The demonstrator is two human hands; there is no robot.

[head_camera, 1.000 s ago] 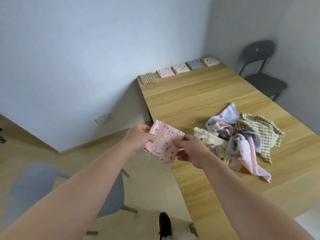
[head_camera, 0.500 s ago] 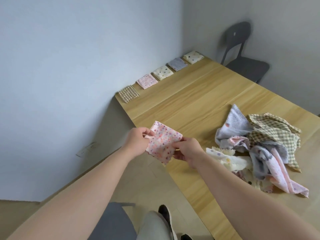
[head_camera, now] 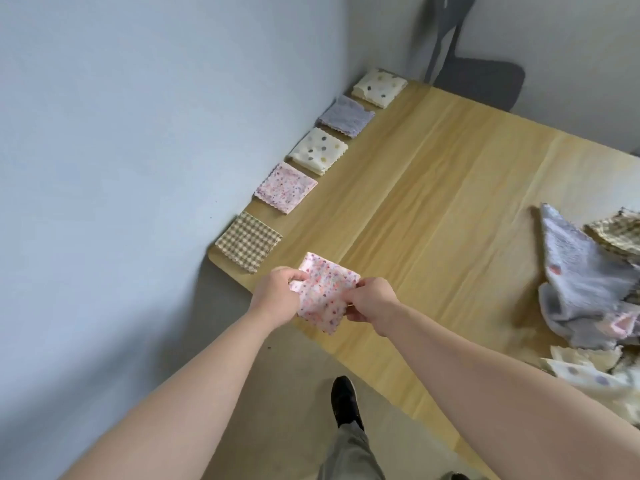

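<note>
A folded pink cloth with small coloured dots [head_camera: 323, 294] hangs in the air over the near left corner of the wooden table [head_camera: 433, 209]. My left hand [head_camera: 277, 297] pinches its left edge and my right hand [head_camera: 372, 301] pinches its right edge. Along the wall side of the table lies a row of folded cloths: a brown checked one [head_camera: 248, 242], a pink dotted one [head_camera: 285, 187], a cream spotted one [head_camera: 318, 151], a grey-lilac one [head_camera: 346, 116] and another cream spotted one [head_camera: 379, 84].
A heap of unfolded cloths [head_camera: 588, 292] lies on the table's right side. A dark chair [head_camera: 474, 74] stands past the far end. A blue-grey wall [head_camera: 138, 133] runs along the left. My foot in a black shoe [head_camera: 344, 400] is on the floor by the table edge.
I have stepped towards the wall end of the table, carrying the pink cloth in both hands. The row of folded cloths is now much nearer and the heap has slid to the right edge.
</note>
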